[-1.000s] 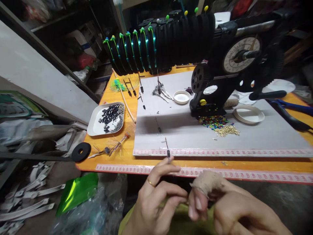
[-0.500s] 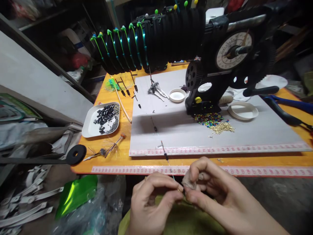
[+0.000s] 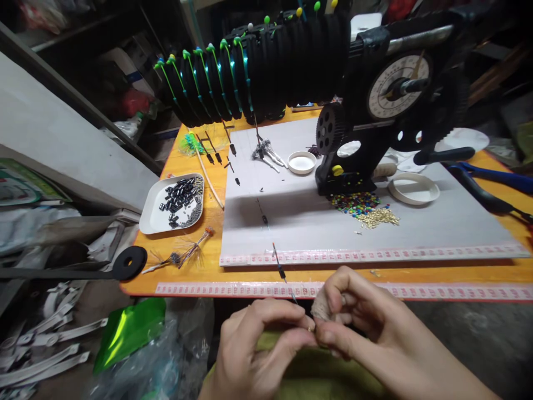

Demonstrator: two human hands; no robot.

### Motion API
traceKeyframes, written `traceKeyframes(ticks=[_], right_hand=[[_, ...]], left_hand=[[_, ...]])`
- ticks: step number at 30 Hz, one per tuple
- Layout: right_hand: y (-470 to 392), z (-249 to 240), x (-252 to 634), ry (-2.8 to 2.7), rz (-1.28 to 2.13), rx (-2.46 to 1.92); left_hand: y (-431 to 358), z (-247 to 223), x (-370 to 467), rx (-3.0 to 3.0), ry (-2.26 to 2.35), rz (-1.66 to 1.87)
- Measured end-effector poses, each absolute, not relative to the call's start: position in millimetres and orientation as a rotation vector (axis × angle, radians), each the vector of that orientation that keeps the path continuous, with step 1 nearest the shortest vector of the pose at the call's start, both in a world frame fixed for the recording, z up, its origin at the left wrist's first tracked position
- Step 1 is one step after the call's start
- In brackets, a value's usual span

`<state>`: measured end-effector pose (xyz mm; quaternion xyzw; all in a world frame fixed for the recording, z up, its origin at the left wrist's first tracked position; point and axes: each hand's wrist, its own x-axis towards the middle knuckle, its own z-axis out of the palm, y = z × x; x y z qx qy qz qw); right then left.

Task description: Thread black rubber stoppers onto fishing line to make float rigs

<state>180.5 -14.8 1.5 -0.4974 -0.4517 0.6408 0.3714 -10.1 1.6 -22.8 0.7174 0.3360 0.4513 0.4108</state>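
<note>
My left hand is closed in a pinch, its thumb and forefinger on a small gold-coloured piece at the end of a thin line. That line runs up over the table edge, past a small black tube with a thin stem, towards the black drum. Tip to tip with it, my right hand is also closed in a pinch; what lies between its fingertips is hidden. A beige wrap covers one of its fingers. Both hands are above my olive-green lap.
A black ribbed drum with green lines and a dial stands over the white board. Coloured beads and gold pieces lie beneath. On the left is a white tray of black tubes; a ruler tape edges the table.
Both hands stay pinched together, with my left hand slightly lower. The line with its black tube has shifted a little down towards my hands.
</note>
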Motion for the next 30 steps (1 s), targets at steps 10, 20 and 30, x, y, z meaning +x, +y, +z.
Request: traceKeyframes(ticks=[10,20,30], right_hand=[[-3.2,-1.0,186.1,-1.345,1.726,-1.262],[-19.7,-1.6,184.1,-1.773,0.813,-1.309],[-27.9,-3.2,180.7,-1.768,0.511,-1.334]], left_hand=[[24.8,0.4,-17.0,2.444,0.505,0.719],[22.4,-29.0,0.2,2.009,0.602,1.327],[13.7,-35.8,11.0,1.832,0.657,1.543]])
